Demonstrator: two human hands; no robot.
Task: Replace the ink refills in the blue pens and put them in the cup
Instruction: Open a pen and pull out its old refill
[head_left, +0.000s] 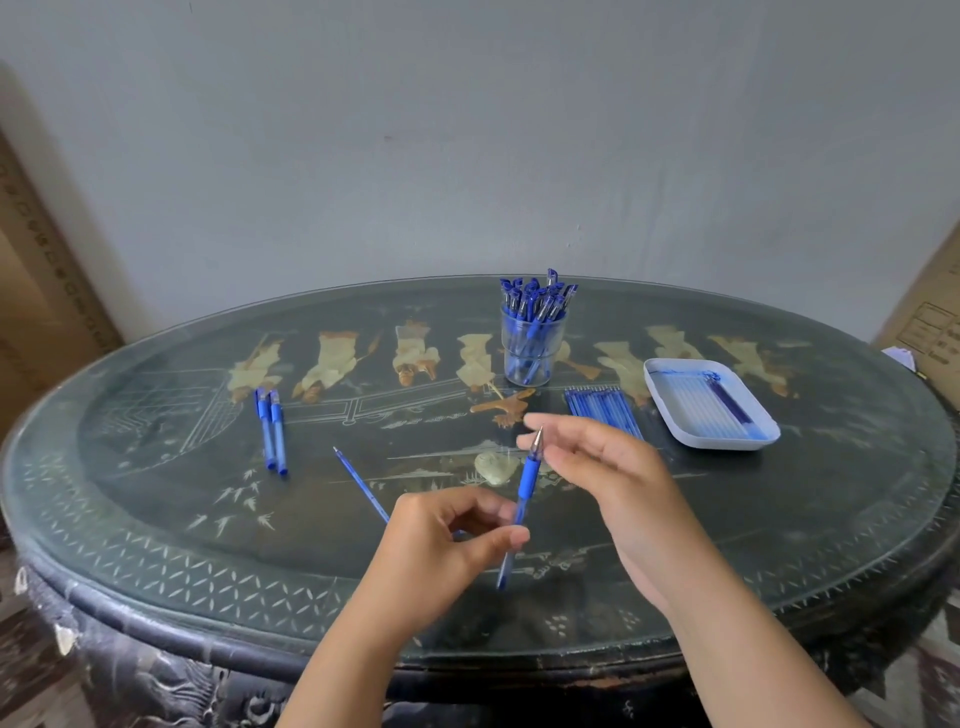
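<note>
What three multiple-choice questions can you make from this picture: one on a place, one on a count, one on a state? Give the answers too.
1. Where is the cup?
A. left of the tray
B. on the tray
C. on the floor

2. How many pens lie at the table's left?
A. one
B. two
C. four

3. The pen in the left hand is:
A. capped
B. uncapped, tip up
C. flat on the table

Answers:
1 A: the cup stands left of the tray and farther back.
2 B: a pair lies side by side there.
3 B: its bare metal tip points up, above the gripping fingers.
</note>
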